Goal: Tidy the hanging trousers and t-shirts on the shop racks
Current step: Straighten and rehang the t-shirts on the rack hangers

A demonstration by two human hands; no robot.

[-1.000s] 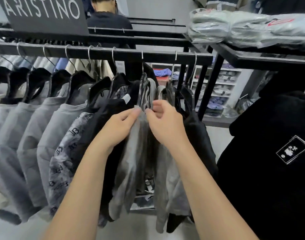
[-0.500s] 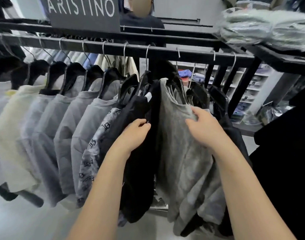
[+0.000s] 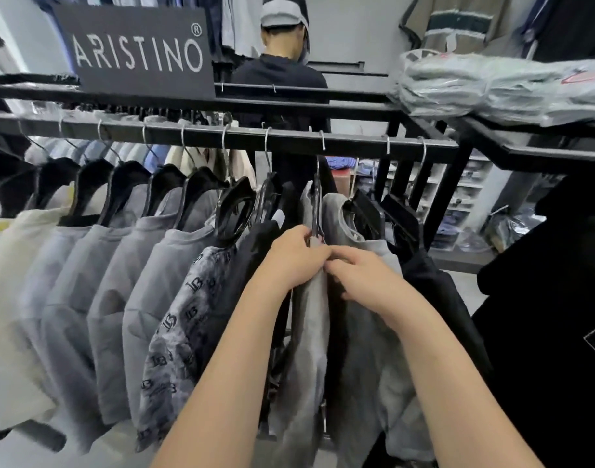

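Frame centre: left hand (image 3: 294,261) and right hand (image 3: 367,282) meet, fingers of both curled, pinching the grey t-shirt (image 3: 309,332) at its shoulder.

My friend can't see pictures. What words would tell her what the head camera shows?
A left hand and a right hand grip a grey t-shirt hanging on a black shop rail. More grey shirts hang in a row to its left, below a sign reading ARISTINO.
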